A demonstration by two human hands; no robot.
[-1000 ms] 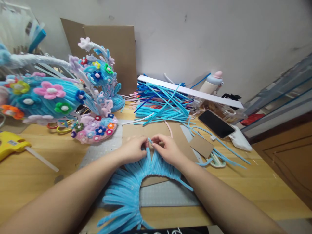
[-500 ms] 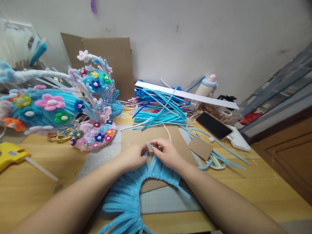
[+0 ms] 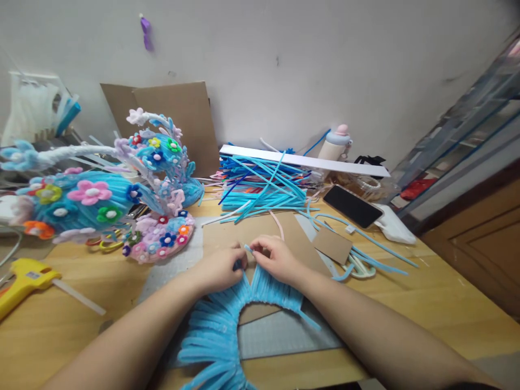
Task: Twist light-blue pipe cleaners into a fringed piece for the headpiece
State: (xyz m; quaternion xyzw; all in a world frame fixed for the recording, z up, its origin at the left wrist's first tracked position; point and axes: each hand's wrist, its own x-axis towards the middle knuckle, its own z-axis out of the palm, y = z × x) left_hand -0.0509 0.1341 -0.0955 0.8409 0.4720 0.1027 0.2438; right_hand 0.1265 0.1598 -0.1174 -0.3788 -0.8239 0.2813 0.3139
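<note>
A curved fringe of light blue pipe cleaners (image 3: pixel 221 325), looped side by side into a horseshoe shape, lies in front of me over the cutting mat. My right hand (image 3: pixel 278 262) pinches a light blue pipe cleaner (image 3: pixel 247 247) between thumb and fingers, its short end sticking out to the left. Just left of it, my left hand (image 3: pixel 223 266) has its fingers curled closed at the top of the fringe, on a pipe cleaner strand that its fingers partly hide. A narrow V-shaped gap shows in the fringe between both hands.
Cardboard (image 3: pixel 227 233) lies on the grey cutting mat (image 3: pixel 284 333). Behind is a pile of blue pipe cleaners (image 3: pixel 264 187). At left stand flower-covered pipe cleaner pieces (image 3: pixel 91 195) and a yellow glue gun (image 3: pixel 30 279). A phone (image 3: pixel 352 206) and a bottle (image 3: pixel 337 143) are right.
The camera has tilted up slightly, so the scene sits lower. Both hands keep their grip, and the gap between them has changed little.
</note>
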